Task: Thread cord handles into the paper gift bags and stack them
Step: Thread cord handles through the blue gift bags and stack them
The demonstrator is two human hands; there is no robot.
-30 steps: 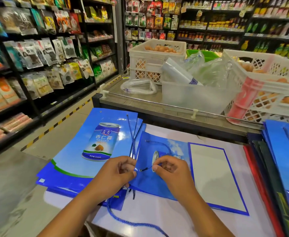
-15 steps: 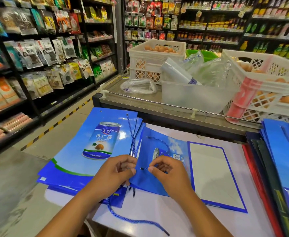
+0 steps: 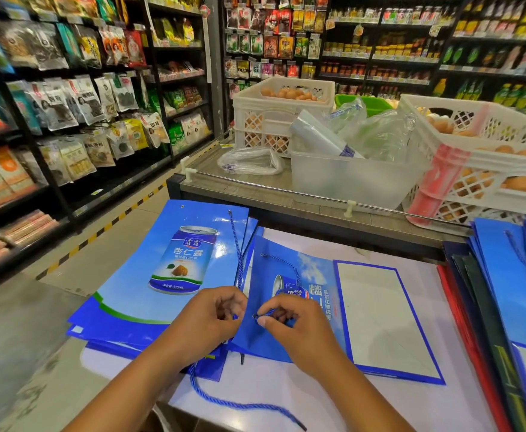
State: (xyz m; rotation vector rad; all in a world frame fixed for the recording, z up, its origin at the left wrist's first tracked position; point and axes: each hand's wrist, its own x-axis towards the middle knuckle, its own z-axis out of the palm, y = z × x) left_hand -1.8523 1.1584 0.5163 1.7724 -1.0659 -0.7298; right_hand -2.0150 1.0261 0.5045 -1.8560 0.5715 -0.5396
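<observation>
Blue paper makes up the gift bag (image 3: 289,294) I am working on; it lies flat on the white desk (image 3: 286,397), close in front of me. My left hand (image 3: 207,319) has its fingers curled at the bag's left edge, and its grip looks clenched on that edge, though I cannot see the fingertips well. My right hand (image 3: 292,325) pinches the blue cord (image 3: 286,266) right beside a small hole in the bag, so its grip is grasping the cord. That cord makes a loop on top of the bag, going up to another hole near the bag's far edge. One more cord (image 3: 239,403) trails out from under my left hand and lies loose on the desk near me.

Just to the left sits a stack of flat blue bags (image 3: 174,260) with a drink can printed on the top one, and thin cords lie along its right edge. More flat bags (image 3: 504,291) in blue, red and dark colours are piled on the right. Behind the desk I see white crates of eggs (image 3: 283,110) and a clear tub (image 3: 349,179) with plastic bags in it
</observation>
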